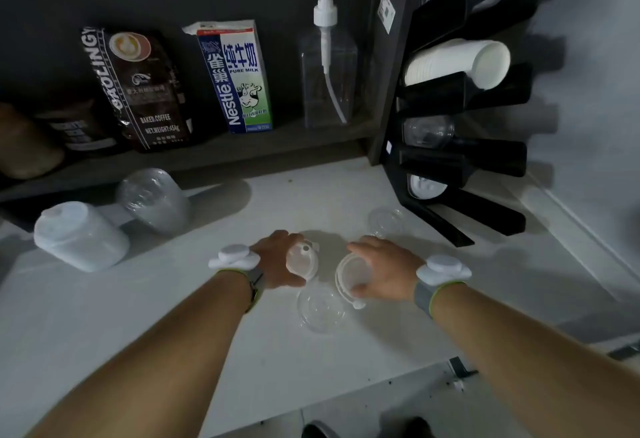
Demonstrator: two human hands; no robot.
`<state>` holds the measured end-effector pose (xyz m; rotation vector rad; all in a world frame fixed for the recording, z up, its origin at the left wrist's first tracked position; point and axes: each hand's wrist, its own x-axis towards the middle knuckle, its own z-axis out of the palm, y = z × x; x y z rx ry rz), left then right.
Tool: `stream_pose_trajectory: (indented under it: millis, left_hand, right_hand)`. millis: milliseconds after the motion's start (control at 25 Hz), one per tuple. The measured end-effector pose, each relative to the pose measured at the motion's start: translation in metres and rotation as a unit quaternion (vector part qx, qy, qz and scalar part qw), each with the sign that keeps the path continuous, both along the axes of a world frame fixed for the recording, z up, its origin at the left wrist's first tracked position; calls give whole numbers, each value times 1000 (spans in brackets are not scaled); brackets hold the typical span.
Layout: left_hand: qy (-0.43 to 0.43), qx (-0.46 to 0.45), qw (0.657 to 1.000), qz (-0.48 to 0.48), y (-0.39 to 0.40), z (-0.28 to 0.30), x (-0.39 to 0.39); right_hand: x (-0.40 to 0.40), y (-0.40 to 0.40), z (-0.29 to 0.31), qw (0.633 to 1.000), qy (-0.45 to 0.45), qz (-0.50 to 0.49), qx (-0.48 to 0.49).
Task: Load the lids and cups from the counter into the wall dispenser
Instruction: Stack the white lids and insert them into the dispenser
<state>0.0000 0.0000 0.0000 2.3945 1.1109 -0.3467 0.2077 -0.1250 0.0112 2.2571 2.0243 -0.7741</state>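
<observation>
Hands at frame centre, both low over the white counter (145, 326). Left hand (277, 261) has fingers curled around a white sip lid (302, 261), gripping its rim. Right hand (384, 271) has fingers loosely spread, thumb and fingertips on a white lid (349, 276) tilted on edge. Clear flat lid (320, 309) lies just below and between them; another clear lid (384, 221) sits beyond the right hand. Wrapped cup stacks (81, 235) lie at left. Black wall dispenser (460, 167) at upper right, with white cups (457, 61) in one slot.
</observation>
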Motion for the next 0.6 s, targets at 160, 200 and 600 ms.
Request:
stream_pose_trajectory:
  millis: [160,200,600]
  left_hand:
    - [-4,-16,999,31,-12,-20,-1]
    - [-13,-9,999,35,-12,-24,2]
    - [16,20,997,67,-2,-25,10]
  right_hand:
    - [-6,-9,-13,997,-34,42,-63]
    - [-6,-7,-15,996,-32,36,-72]
    - [-4,-1,-17,1000,7,-11,-6]
